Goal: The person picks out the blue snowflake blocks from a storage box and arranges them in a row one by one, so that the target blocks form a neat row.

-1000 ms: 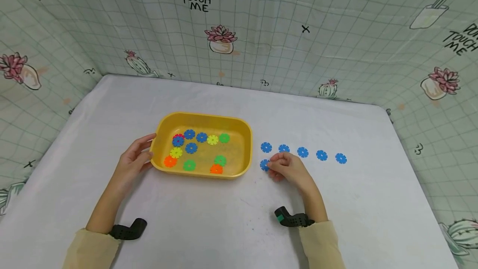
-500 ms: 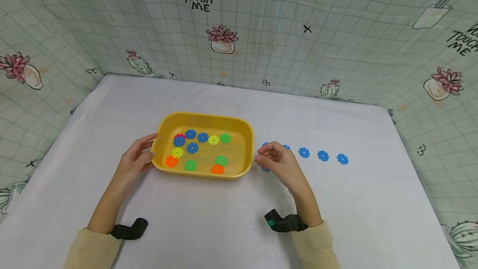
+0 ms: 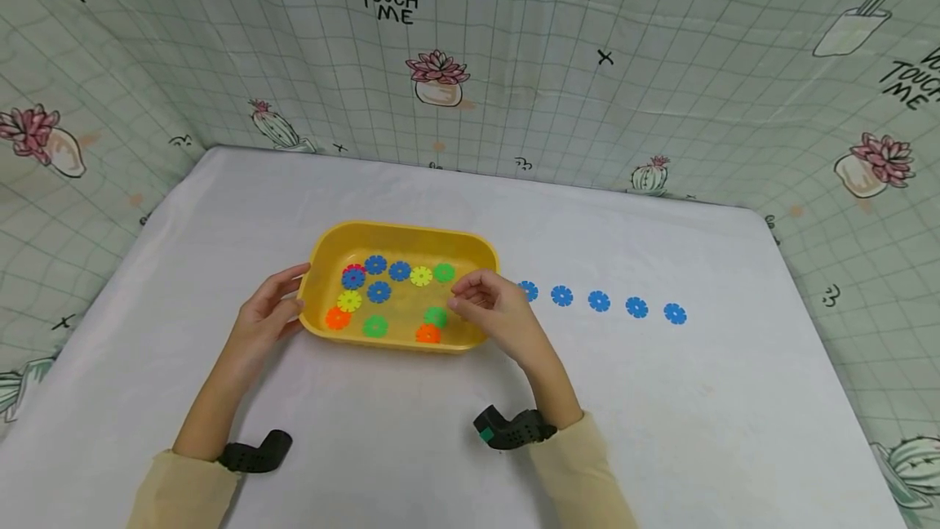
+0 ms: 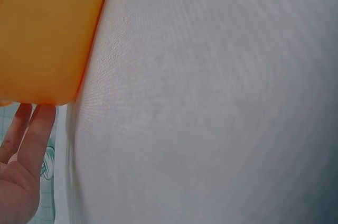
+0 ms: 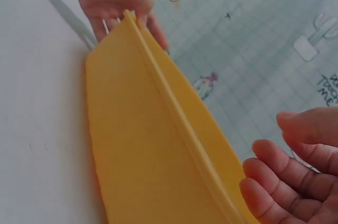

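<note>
Over the yellow tray (image 3: 411,239), right fingers (image 3: 482,278) curl (loosely).

Multicoloured notched discs (image 3: 379,292) lie in a yellow tray (image 3: 404,308) beside a row of blue discs (image 3: 599,301).

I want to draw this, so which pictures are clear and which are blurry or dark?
Head view: clearest, the blue discs look sharp, with a soft shadow beside the left arm; left wrist view: blurry, and the cloth dims towards the right edge; right wrist view: hazy, the tray looks soft, though creases show on the right fingers.
</note>
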### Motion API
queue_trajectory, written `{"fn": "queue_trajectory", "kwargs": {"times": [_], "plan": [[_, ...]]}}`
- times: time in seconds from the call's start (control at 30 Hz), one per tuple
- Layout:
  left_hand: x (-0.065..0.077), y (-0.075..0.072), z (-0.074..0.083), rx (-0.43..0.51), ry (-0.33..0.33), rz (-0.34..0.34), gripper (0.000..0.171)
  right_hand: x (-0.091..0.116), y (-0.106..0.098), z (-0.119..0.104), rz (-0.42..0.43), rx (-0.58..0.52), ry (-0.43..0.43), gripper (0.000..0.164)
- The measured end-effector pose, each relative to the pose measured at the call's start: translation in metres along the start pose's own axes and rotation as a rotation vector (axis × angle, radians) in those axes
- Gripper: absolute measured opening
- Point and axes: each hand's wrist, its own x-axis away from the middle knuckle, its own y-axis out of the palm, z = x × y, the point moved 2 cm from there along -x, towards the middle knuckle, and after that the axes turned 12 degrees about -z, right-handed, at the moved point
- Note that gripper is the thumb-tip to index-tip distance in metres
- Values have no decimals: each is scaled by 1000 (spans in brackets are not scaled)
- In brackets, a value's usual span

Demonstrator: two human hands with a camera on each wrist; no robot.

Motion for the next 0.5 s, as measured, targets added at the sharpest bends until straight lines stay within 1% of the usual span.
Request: {"fn": "queue_trajectory", "kwargs": {"times": [0.17, 0.33, 0.5], "plan": [[1, -1, 0, -6, 2, -3, 45, -12, 12, -2, 3, -7, -17, 25], [1, -1, -2, 0, 19, -10, 45, -26, 23, -3, -20, 5, -40, 26], [1, -2, -3, 3, 20, -13, 46, -40, 33, -3, -42, 59, -42, 26]]}}
